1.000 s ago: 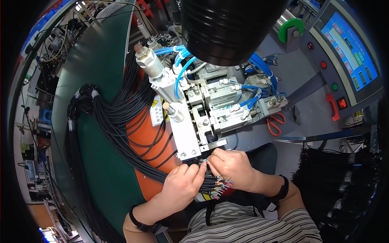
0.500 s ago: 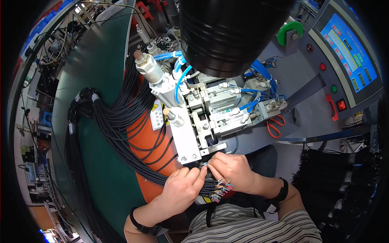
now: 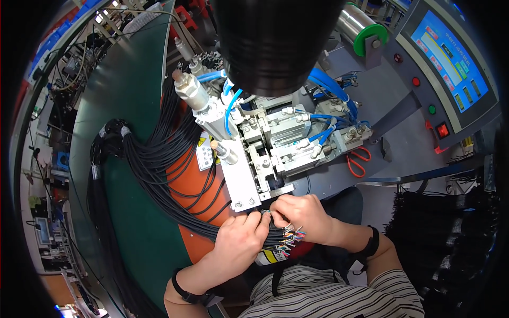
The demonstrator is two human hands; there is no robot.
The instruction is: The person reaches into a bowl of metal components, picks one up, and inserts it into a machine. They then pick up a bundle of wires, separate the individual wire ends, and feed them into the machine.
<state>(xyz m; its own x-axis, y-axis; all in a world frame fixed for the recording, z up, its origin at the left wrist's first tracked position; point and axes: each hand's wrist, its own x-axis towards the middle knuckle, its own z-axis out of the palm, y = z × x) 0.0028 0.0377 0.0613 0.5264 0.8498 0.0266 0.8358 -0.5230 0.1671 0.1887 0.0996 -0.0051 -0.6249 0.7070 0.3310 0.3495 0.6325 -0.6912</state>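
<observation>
Fingers of the left hand (image 3: 241,241) close around a bundle of black cables (image 3: 175,175), a little nearer the machine (image 3: 265,159) than a second ago, so the wire ends (image 3: 289,238) now sit right at its metal mouth. Right of them, the right hand (image 3: 299,212) pinches one thin wire between fingertips. The cables look smooth and rubbery; their stripped tips fan out in bright colours over a glossy orange pad (image 3: 193,188).

A dark green bench top (image 3: 127,95) curves away to the left beneath cluttered shelving (image 3: 47,106) (small parts, too blurred to tell apart), while a grey control console (image 3: 450,69) with a lit blue screen (image 3: 448,53) stands at the right.
</observation>
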